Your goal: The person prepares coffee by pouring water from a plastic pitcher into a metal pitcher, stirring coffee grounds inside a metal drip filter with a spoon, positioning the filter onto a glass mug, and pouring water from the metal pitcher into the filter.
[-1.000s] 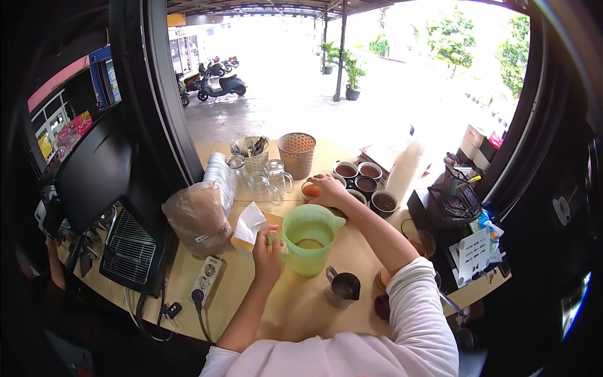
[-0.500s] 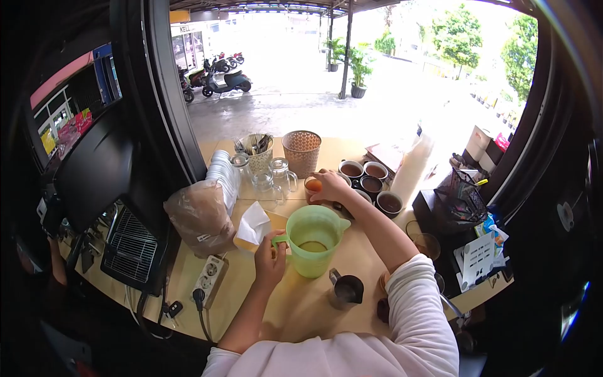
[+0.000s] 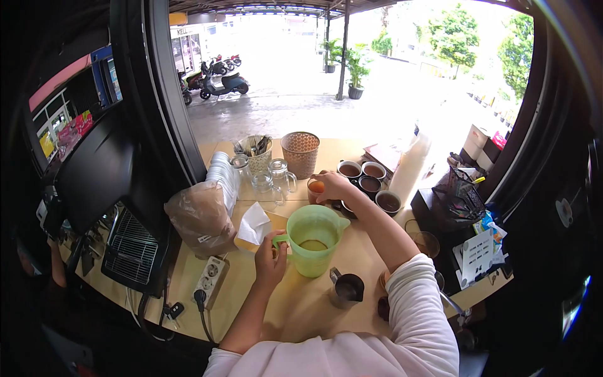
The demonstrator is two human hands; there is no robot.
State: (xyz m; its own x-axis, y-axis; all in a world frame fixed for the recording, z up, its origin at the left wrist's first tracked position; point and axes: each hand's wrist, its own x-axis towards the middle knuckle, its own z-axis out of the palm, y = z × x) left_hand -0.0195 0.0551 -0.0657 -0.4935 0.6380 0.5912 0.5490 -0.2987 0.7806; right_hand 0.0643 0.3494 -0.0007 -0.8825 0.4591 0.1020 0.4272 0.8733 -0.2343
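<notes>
My left hand [image 3: 271,261] is closed round the handle of a translucent green pitcher [image 3: 312,257], which stands upright with a little yellowish liquid at the bottom. Beyond it, my right hand [image 3: 336,186] grips a small glass of orange-red drink [image 3: 316,187] from above, at the near left of a cluster of cups. Several of these cups [image 3: 370,184] hold brown liquid, and my hand and forearm partly cover the nearer ones. Close to the pitcher's lower right is a small metal milk jug [image 3: 347,290] with a dark inside.
Several upturned glass mugs [image 3: 264,187] stand left of a woven basket [image 3: 300,155] and a cutlery basket [image 3: 257,154]. A tissue box [image 3: 257,226], a brown plastic bag [image 3: 200,217] and a power strip [image 3: 209,278] lie to the left. At right are stacked plastic cups [image 3: 411,164] and a black mesh organizer [image 3: 458,195].
My right hand and the small glass have shifted slightly to the right. The left hand and the pitcher stay in place.
</notes>
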